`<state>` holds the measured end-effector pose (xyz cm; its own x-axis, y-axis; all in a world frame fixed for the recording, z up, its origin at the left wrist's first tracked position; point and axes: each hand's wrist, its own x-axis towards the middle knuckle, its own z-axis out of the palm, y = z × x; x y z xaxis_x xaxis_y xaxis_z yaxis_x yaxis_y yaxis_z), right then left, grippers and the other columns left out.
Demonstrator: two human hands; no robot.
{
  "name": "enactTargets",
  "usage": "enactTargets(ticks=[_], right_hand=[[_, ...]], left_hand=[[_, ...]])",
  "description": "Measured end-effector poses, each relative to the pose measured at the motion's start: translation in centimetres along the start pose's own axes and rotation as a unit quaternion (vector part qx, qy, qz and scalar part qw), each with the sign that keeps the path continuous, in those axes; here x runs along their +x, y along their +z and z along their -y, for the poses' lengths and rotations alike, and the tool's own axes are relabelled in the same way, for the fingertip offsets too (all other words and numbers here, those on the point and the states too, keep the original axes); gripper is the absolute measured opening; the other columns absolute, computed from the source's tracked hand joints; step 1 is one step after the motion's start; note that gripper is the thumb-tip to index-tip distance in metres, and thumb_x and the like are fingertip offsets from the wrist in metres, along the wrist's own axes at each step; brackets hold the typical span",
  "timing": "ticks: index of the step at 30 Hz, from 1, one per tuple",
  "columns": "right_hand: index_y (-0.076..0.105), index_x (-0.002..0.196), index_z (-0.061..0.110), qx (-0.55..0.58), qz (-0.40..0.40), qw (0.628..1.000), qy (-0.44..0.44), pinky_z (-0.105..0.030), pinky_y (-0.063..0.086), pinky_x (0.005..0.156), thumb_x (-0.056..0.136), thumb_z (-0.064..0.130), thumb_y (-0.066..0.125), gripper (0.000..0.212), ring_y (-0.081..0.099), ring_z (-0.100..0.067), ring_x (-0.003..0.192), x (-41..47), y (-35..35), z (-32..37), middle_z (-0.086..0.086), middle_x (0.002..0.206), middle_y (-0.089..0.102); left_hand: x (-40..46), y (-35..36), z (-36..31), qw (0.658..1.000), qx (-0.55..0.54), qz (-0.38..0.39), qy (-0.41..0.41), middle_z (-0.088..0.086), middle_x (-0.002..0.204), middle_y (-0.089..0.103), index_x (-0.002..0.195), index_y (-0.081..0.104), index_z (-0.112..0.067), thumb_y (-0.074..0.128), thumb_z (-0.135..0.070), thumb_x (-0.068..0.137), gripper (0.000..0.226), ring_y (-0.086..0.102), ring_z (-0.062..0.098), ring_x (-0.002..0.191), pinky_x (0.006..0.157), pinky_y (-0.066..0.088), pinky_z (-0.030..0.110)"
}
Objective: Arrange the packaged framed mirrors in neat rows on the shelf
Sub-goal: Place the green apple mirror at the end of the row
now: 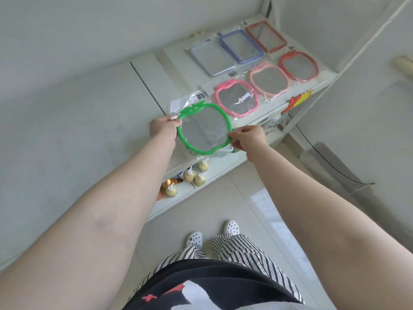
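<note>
A green apple-shaped mirror (204, 128) in clear wrap hangs over the near left end of the white shelf (156, 63). My left hand (163, 128) pinches its left rim and my right hand (248, 137) pinches its right rim. On the shelf's front row lie a hot-pink apple mirror (237, 98), a pale pink one (269, 79) and a red one (299, 66). Behind them lie three rectangular mirrors: a light blue one (212, 59), a blue-framed one (240, 45) and a red-framed one (266, 35).
A lower shelf holds several yellow pump bottles (196, 173). A white upright post (348, 61) rises at the shelf's right end, with a red and yellow sticker (297, 100) on the front edge. The grey wall stands to the left. My white clogs (194, 239) stand on the tiled floor.
</note>
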<state>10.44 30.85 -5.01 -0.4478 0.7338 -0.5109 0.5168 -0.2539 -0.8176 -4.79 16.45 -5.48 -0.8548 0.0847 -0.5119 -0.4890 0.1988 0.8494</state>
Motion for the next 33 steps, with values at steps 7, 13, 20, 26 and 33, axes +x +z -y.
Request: enactTargets(ticks=[7, 13, 20, 26, 33], right_hand=[[0.067, 0.083, 0.004, -0.103, 0.065, 0.992, -0.019, -0.03, 0.056, 0.068, 0.077, 0.009, 0.076, 0.012, 0.057, -0.017, 0.051, 5.4, 0.8, 2.5, -0.007, 0.064, 0.061], [0.07, 0.087, -0.004, -0.155, 0.103, 0.981, -0.045, -0.038, 0.06, 0.078, 0.078, 0.011, 0.077, 0.018, 0.06, -0.019, 0.051, 9.0, 1.1, 3.3, -0.007, 0.061, 0.063], [0.061, 0.062, 0.008, -0.184, 0.113, 0.975, -0.057, -0.046, 0.06, 0.079, 0.078, 0.007, 0.074, 0.021, 0.067, -0.027, 0.059, 11.0, 2.1, 4.1, -0.009, 0.06, 0.066], [0.053, 0.056, 0.011, -0.198, 0.096, 0.974, -0.045, -0.049, 0.06, 0.078, 0.076, 0.003, 0.073, 0.029, 0.07, -0.031, 0.063, 12.3, 2.8, 4.1, -0.009, 0.056, 0.062], [0.056, 0.063, 0.01, -0.24, 0.098, 0.965, -0.042, -0.035, 0.059, 0.071, 0.078, 0.007, 0.07, 0.021, 0.066, -0.024, 0.053, 12.5, 3.4, 3.9, -0.013, 0.07, 0.068]], left_hand=[[2.4, 2.0, -1.5, 0.997, 0.009, -0.078, -0.002, 0.015, 0.09, 0.069, 0.102, 0.071, -0.009, 0.072, -0.003, 0.074, 0.028, 0.062, 0.021, 0.079, 0.088, 0.056, 0.038], [3.9, 3.5, -1.7, 0.992, 0.018, -0.121, -0.016, 0.008, 0.076, 0.065, 0.076, 0.066, -0.014, 0.073, -0.001, 0.075, 0.014, 0.062, 0.022, 0.077, 0.087, 0.056, 0.038], [5.6, 4.4, -1.9, 0.989, 0.048, -0.138, -0.017, 0.011, 0.095, 0.07, 0.1, 0.072, -0.012, 0.073, -0.008, 0.076, 0.024, 0.056, 0.015, 0.076, 0.07, 0.044, 0.024], [6.9, 4.9, -1.7, 0.988, 0.057, -0.138, -0.024, 0.018, 0.11, 0.071, 0.098, 0.072, -0.011, 0.073, -0.009, 0.076, 0.022, 0.042, 0.011, 0.05, 0.053, 0.036, 0.018], [8.2, 4.7, -1.3, 0.989, 0.069, -0.122, -0.045, 0.008, 0.085, 0.065, 0.09, 0.07, -0.012, 0.074, -0.007, 0.075, 0.017, 0.042, 0.013, 0.049, 0.061, 0.04, 0.023]])
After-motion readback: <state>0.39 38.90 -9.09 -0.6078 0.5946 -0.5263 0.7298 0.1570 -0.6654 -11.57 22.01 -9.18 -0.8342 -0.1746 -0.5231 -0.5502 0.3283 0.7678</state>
